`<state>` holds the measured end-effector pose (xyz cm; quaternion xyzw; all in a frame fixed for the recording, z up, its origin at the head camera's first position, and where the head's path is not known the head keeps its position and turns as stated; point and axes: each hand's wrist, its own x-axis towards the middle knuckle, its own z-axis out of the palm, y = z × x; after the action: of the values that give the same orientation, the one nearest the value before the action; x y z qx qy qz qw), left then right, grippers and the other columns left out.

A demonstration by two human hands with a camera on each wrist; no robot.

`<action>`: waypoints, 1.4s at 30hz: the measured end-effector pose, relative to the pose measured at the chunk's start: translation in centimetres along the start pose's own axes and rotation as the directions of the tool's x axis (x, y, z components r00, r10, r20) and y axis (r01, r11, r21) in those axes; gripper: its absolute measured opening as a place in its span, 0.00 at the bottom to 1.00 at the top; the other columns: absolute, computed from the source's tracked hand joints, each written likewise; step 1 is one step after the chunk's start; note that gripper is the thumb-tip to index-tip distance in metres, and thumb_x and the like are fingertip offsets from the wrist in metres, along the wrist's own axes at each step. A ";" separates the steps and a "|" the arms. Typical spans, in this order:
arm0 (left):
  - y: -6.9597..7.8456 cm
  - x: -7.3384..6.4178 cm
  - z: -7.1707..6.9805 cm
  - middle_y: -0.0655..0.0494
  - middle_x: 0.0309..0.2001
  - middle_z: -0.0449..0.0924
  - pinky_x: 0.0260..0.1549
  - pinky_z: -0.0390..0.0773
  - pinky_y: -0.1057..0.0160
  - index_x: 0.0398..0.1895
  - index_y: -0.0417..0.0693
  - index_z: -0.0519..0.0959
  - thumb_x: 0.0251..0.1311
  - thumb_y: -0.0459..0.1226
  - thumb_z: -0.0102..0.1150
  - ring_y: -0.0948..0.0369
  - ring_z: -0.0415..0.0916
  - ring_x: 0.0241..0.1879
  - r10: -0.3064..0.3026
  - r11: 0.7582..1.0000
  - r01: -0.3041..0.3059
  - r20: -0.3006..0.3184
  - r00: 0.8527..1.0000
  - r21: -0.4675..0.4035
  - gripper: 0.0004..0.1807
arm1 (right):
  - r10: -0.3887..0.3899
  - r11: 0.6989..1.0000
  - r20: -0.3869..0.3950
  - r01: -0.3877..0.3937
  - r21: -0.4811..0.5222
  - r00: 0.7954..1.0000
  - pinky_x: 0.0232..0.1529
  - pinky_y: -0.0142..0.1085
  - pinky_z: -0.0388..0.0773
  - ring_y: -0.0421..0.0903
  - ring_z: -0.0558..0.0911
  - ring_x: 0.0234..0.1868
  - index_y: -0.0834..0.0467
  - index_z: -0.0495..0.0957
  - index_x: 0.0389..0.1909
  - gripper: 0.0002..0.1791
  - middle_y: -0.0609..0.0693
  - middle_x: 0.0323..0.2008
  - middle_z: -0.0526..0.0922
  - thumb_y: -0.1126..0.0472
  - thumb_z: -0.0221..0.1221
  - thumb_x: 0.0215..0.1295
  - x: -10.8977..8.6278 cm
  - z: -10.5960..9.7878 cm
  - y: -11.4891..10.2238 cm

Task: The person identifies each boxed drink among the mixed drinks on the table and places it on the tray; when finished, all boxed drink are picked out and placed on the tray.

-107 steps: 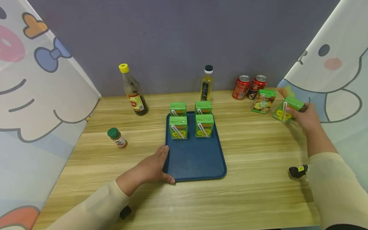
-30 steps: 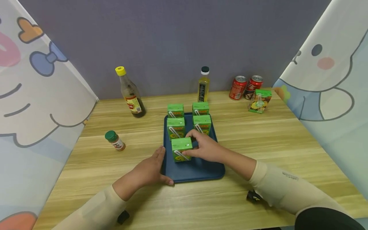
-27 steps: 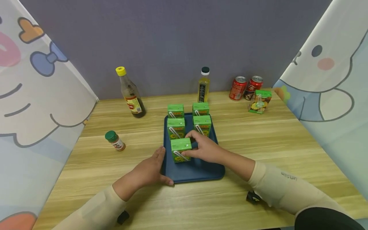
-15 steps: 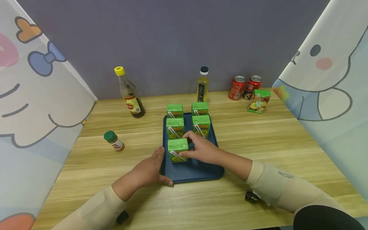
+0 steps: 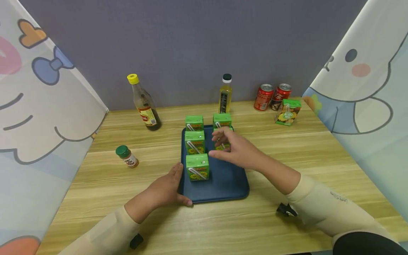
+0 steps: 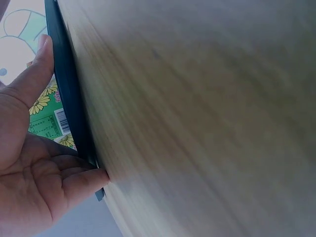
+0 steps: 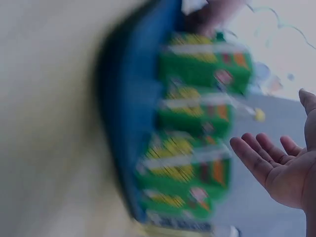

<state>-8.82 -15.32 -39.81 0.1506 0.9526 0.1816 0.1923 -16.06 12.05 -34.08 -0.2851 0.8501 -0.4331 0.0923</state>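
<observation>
A dark blue tray (image 5: 224, 184) bears several green drink cartons with white straws. Nearest the front stands one carton (image 5: 197, 168), upright on the left side. Behind it are a second carton (image 5: 195, 143) and a third (image 5: 194, 122); a right-hand carton (image 5: 222, 145) is partly covered by my right hand (image 5: 239, 150). That hand hovers over the tray, fingers spread and holding nothing; the right wrist view shows the cartons blurred. My left hand (image 5: 165, 189) rests against the tray's left front corner, thumb along the front edge. In the left wrist view its fingers touch the tray rim (image 6: 69, 84).
Another green carton (image 5: 288, 112) stands at the back right, before two red cans (image 5: 264, 97). An oil bottle (image 5: 225, 97) is behind the tray. Farther left stand a yellow-capped sauce bottle (image 5: 148, 109) and a green-lidded spice jar (image 5: 127, 156).
My right hand brought a carton from the right onto the tray, slid it slightly left, let go and lifted away to the right. My left hand stays at the tray corner.
</observation>
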 end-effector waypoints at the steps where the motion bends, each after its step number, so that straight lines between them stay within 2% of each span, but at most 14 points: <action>1: 0.0 0.0 0.0 0.34 0.76 0.45 0.65 0.65 0.46 0.76 0.32 0.46 0.37 0.62 0.76 0.42 0.54 0.73 0.001 1.000 -0.001 -0.001 1.000 0.000 0.73 | -0.009 1.000 -0.028 0.009 -0.002 1.000 0.49 0.41 0.81 0.49 0.78 0.56 0.52 0.64 0.64 0.35 0.50 0.56 0.75 0.40 0.63 0.63 -0.1 -1.0 -0.2; 4: 0.0 -0.1 0.0 0.34 0.77 0.45 0.65 0.65 0.46 0.76 0.32 0.46 0.37 0.62 0.76 0.42 0.54 0.73 -0.003 1.000 0.003 0.003 1.000 0.009 0.73 | -0.030 0.999 -0.120 0.031 0.009 0.992 0.51 0.45 0.79 0.50 0.77 0.57 0.54 0.63 0.64 0.32 0.53 0.57 0.74 0.46 0.62 0.66 -0.3 -3.9 -0.6; 8: 0.1 -0.1 0.0 0.34 0.77 0.45 0.65 0.65 0.46 0.76 0.32 0.46 0.37 0.62 0.76 0.42 0.54 0.73 -0.002 1.000 0.002 0.001 1.000 0.010 0.72 | -0.026 1.000 -0.266 0.027 -0.001 0.964 0.55 0.47 0.74 0.48 0.75 0.59 0.55 0.61 0.65 0.30 0.51 0.57 0.73 0.50 0.61 0.68 -0.5 -7.4 -0.4; 11: 0.1 -0.1 -0.1 0.34 0.76 0.45 0.65 0.65 0.46 0.76 0.32 0.46 0.37 0.62 0.76 0.42 0.54 0.73 0.003 1.000 -0.003 0.000 1.000 0.010 0.72 | -0.034 0.999 -0.364 0.026 -0.029 0.931 0.55 0.38 0.73 0.46 0.74 0.58 0.54 0.61 0.65 0.29 0.49 0.57 0.73 0.51 0.60 0.69 -0.7 -9.6 0.4; 14: 0.1 0.0 0.0 0.34 0.76 0.45 0.66 0.65 0.46 0.76 0.32 0.46 0.37 0.62 0.76 0.42 0.53 0.74 0.005 1.000 -0.005 0.001 1.000 0.014 0.72 | -0.070 0.997 -0.441 0.072 -0.011 0.895 0.52 0.28 0.71 0.45 0.73 0.56 0.56 0.61 0.65 0.28 0.49 0.55 0.72 0.56 0.60 0.69 -0.6 -11.6 1.9; 16: 0.1 0.0 0.0 0.34 0.76 0.45 0.66 0.65 0.46 0.76 0.32 0.46 0.37 0.62 0.76 0.42 0.53 0.74 0.003 1.000 -0.003 0.003 1.000 0.015 0.72 | -0.069 0.997 -0.491 0.081 0.004 0.869 0.54 0.26 0.69 0.44 0.72 0.57 0.57 0.60 0.66 0.29 0.48 0.56 0.71 0.57 0.60 0.68 -0.6 -12.8 3.2; 21: 0.1 0.0 0.0 0.35 0.77 0.45 0.66 0.65 0.46 0.76 0.32 0.46 0.37 0.62 0.76 0.42 0.53 0.74 -0.004 1.000 0.004 0.005 1.000 0.019 0.72 | 0.057 0.998 -0.603 -0.046 0.033 0.796 0.61 0.36 0.63 0.44 0.66 0.63 0.48 0.54 0.70 0.35 0.45 0.63 0.66 0.50 0.60 0.67 -0.5 -16.0 7.0; 24: 0.1 -0.1 0.0 0.35 0.77 0.45 0.66 0.65 0.46 0.76 0.32 0.46 0.37 0.62 0.76 0.43 0.53 0.74 -0.005 1.000 0.005 0.004 1.000 0.023 0.72 | 0.133 0.991 -0.652 -0.110 0.077 0.747 0.68 0.42 0.58 0.44 0.60 0.68 0.45 0.50 0.72 0.39 0.47 0.70 0.59 0.48 0.60 0.67 -0.6 -17.6 9.6; 26: 0.1 -0.1 0.0 0.36 0.77 0.44 0.66 0.65 0.46 0.77 0.33 0.46 0.37 0.62 0.76 0.43 0.53 0.74 -0.008 1.000 0.008 0.003 1.000 0.026 0.72 | 0.189 0.982 -0.664 -0.147 0.119 0.723 0.72 0.45 0.54 0.46 0.56 0.71 0.43 0.47 0.73 0.41 0.49 0.73 0.54 0.47 0.60 0.66 -0.7 -18.5 11.2; 28: 0.1 0.0 0.1 0.36 0.77 0.44 0.66 0.65 0.46 0.77 0.33 0.45 0.37 0.62 0.76 0.43 0.53 0.74 -0.008 1.000 0.007 0.002 1.000 0.024 0.72 | 0.249 0.968 -0.660 -0.193 0.158 0.709 0.74 0.47 0.49 0.47 0.52 0.74 0.42 0.43 0.75 0.45 0.51 0.76 0.48 0.46 0.60 0.66 -1.0 -19.2 12.7; 31: 0.1 0.1 0.1 0.36 0.77 0.44 0.66 0.64 0.46 0.77 0.33 0.45 0.37 0.62 0.76 0.43 0.53 0.74 -0.012 1.000 0.012 0.005 1.000 0.022 0.73 | 0.337 0.941 -0.632 -0.265 0.209 0.698 0.76 0.50 0.42 0.49 0.44 0.78 0.40 0.35 0.77 0.51 0.51 0.78 0.39 0.41 0.60 0.64 -1.6 -19.9 14.4; 35: 0.1 0.2 0.1 0.36 0.77 0.44 0.66 0.64 0.46 0.77 0.34 0.45 0.37 0.63 0.76 0.43 0.53 0.74 -0.015 1.000 0.015 0.012 1.000 0.020 0.73 | 0.424 0.905 -0.575 -0.344 0.249 0.700 0.75 0.54 0.37 0.52 0.35 0.79 0.39 0.25 0.76 0.58 0.49 0.79 0.29 0.37 0.59 0.62 -2.4 -20.1 16.5; 40: 0.1 0.2 0.1 0.36 0.77 0.43 0.66 0.64 0.46 0.77 0.34 0.44 0.37 0.63 0.75 0.43 0.53 0.74 -0.021 1.000 0.021 0.016 1.000 0.020 0.73 | 0.476 0.879 -0.491 -0.395 0.266 0.729 0.74 0.58 0.38 0.55 0.32 0.78 0.37 0.16 0.74 0.61 0.49 0.78 0.23 0.36 0.58 0.63 -2.7 -19.8 19.1; 42: 0.1 0.2 0.0 0.36 0.77 0.43 0.66 0.64 0.46 0.77 0.34 0.44 0.37 0.63 0.75 0.43 0.53 0.74 -0.023 1.000 0.022 0.019 1.000 0.020 0.73 | 0.477 0.878 -0.473 -0.387 0.280 0.741 0.74 0.57 0.39 0.56 0.32 0.78 0.39 0.15 0.74 0.61 0.51 0.78 0.23 0.37 0.58 0.63 -2.6 -19.5 19.9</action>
<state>-8.99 -15.13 -39.87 0.1435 0.9541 0.1686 0.2017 -29.89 36.09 -38.17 0.0595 0.8462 -0.5289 -0.0239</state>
